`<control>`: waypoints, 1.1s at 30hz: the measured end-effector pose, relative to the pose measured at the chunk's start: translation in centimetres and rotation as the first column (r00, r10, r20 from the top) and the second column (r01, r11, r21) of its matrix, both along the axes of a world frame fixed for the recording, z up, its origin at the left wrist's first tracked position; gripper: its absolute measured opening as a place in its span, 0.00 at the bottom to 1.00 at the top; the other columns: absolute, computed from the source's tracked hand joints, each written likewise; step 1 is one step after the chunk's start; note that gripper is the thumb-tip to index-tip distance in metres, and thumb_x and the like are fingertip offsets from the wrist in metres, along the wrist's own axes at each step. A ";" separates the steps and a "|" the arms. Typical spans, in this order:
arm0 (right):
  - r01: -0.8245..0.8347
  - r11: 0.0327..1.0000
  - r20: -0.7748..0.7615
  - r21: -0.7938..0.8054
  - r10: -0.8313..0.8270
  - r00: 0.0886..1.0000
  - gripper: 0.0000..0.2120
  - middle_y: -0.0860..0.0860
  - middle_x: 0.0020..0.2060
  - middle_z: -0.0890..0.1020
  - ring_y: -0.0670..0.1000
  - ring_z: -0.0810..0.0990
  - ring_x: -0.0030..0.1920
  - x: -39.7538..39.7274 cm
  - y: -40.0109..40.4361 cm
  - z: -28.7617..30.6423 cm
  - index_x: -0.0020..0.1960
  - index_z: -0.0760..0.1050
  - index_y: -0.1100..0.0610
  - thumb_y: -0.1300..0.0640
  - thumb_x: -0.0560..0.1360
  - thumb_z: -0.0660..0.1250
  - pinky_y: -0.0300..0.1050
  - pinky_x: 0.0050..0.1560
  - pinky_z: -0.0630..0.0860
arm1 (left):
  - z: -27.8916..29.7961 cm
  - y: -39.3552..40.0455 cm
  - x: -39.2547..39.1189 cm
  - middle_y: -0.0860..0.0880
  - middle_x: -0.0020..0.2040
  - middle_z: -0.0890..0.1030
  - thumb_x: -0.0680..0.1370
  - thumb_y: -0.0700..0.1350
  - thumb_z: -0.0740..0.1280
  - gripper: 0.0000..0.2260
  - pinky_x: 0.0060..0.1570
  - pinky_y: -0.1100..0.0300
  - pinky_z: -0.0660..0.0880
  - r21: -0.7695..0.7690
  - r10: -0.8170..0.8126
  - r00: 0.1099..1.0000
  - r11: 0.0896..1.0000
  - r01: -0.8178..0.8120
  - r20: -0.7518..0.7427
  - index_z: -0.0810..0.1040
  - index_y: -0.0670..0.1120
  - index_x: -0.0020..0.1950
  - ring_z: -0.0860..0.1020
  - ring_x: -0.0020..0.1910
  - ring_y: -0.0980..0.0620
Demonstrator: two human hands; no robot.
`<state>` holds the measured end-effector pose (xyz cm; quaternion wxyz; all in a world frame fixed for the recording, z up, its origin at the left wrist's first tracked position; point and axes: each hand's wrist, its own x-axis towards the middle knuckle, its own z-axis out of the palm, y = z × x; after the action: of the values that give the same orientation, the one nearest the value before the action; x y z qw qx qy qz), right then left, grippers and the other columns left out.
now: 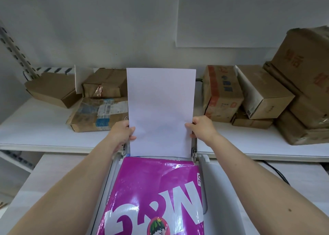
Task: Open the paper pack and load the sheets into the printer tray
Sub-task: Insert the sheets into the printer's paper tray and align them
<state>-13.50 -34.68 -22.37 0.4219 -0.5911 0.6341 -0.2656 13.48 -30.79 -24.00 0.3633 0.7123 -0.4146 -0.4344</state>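
Note:
White sheets (161,110) stand nearly upright at the back of the grey printer (211,185), their lower edge down in the rear tray slot (194,151). My left hand (122,133) pinches the sheets' left edge and my right hand (201,127) pinches the right edge, both low on the stack. The magenta paper pack (156,195) with big white letters lies flat on top of the printer, just in front of the sheets. The tray behind the sheets is hidden.
Brown cardboard boxes (105,99) crowd the white shelf (35,128) behind the printer at left, and more boxes (263,95) pile up at right. A black cable (277,172) runs off to the right of the printer.

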 end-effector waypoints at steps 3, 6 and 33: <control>-0.007 1.000 -0.019 0.021 0.007 1.000 0.13 0.56 0.38 0.80 0.51 0.77 0.31 -0.2 0.5 -0.7 0.33 0.73 0.62 0.61 0.75 0.67 0.61 0.48 0.81 | -0.5 0.4 -0.4 0.44 0.57 0.78 0.79 0.35 0.61 0.08 0.57 0.54 0.78 0.022 -0.009 0.999 1.000 0.010 -0.039 0.77 0.42 0.54 0.77 0.47 0.50; 0.004 1.000 -0.032 0.029 -0.003 0.999 0.16 0.52 0.32 0.76 0.52 0.76 0.30 -0.4 1.1 -1.3 0.30 0.69 0.58 0.61 0.76 0.66 0.56 0.45 0.81 | -1.0 0.6 -0.6 0.45 0.54 0.78 0.79 0.35 0.61 0.07 0.58 0.53 0.78 0.030 -0.016 0.999 0.999 0.017 -0.042 0.77 0.44 0.52 0.77 0.48 0.50; -0.108 0.993 -0.401 -0.049 0.079 0.913 0.10 0.51 0.36 0.79 0.53 0.78 0.39 0.0 4.5 -3.2 0.38 0.76 0.58 0.51 0.71 0.71 0.41 0.35 0.71 | -0.9 2.1 -1.3 0.42 0.36 0.78 0.74 0.37 0.67 0.10 0.37 0.56 0.71 -0.034 0.119 0.941 0.993 -0.114 0.317 0.73 0.43 0.34 0.75 0.36 0.46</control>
<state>-13.55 -30.19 -25.55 0.2752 -0.6768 0.6680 -0.1416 12.15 -28.67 -24.94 0.3222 0.7933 -0.4284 -0.2885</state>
